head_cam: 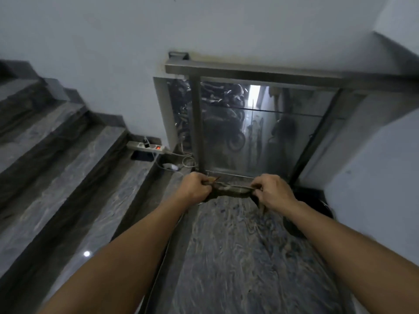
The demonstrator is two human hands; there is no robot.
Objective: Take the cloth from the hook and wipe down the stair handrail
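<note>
A dark, brownish cloth (231, 191) is stretched between my two hands above the grey marble landing. My left hand (195, 188) grips its left end and my right hand (273, 192) grips its right end, both fists closed on it. Ahead and higher in the frame runs the metal stair handrail (249, 72), topping a glass panel (260, 132) framed by steel posts. Both hands are well below the rail and apart from it. No hook shows in this view.
Grey marble steps (56, 141) rise on the left. A white power strip (146, 147) with a red light, a plug and loose cables lies at the wall's foot. A dark round object (317, 207) sits by the right wall. Motorbikes show through the glass.
</note>
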